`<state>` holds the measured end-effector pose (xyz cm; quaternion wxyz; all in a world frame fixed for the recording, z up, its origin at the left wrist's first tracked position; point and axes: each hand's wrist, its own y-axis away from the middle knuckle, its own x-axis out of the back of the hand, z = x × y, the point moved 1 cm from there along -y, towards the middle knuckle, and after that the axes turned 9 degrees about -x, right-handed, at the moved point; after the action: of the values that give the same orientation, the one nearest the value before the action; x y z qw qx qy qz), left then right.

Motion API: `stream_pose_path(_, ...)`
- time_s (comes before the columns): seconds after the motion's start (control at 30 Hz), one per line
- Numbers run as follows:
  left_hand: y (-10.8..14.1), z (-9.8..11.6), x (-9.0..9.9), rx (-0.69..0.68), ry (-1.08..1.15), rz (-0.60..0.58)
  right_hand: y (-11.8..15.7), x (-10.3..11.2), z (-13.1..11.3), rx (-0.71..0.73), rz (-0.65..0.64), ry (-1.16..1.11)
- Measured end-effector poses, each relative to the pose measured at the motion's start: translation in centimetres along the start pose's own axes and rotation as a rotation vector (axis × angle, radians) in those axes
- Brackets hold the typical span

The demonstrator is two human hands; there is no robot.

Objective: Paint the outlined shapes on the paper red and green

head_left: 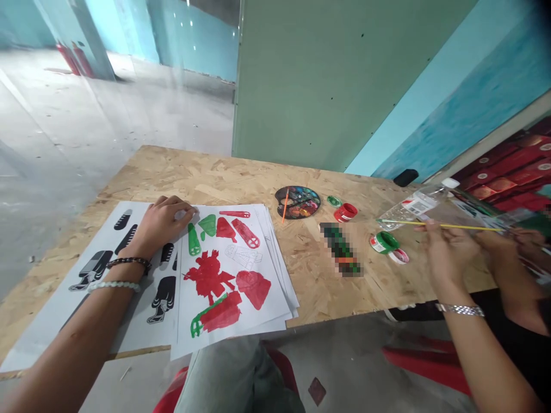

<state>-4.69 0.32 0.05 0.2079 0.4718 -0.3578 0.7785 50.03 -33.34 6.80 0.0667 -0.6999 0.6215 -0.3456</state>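
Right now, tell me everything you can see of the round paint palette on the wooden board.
The round paint palette is a dark, flat disc smeared with blue, red, yellow and other mixed paints; its material is hard to tell. It lies flat on the oriented strand board tabletop. A thin orange paintbrush rests across its left side, one end reaching past the rim. A red paint jar stands apart to its right.

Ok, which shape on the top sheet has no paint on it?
The outlined figure right of the large red figure; all the others are filled red or green.
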Motion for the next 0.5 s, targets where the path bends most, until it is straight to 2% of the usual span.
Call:
stream_pose_path(0.13,0.0,-0.2,-0.2,-0.008,-0.005,0.019,4.2,-5.9,-2.7,0.040,-0.274,-0.143)
stream_pose_path(0.2,0.1,-0.1,-0.2,-0.012,-0.007,0.027,5.9,-8.7,-3.8,0.080,-0.362,-0.161)
stream_pose_path(0.27,0.2,0.0,-0.2,-0.019,0.003,0.028,7.2,-10.7,-4.6,0.129,-0.423,-0.151)
stream_pose_path(0.37,0.3,0.1,-0.2,-0.013,0.006,0.028,8.0,-11.8,-5.0,0.200,-0.434,-0.116)
stream_pose_path(0.5,0.3,0.2,-0.2,-0.007,0.014,0.024,7.9,-11.8,-4.5,0.258,-0.409,-0.075)
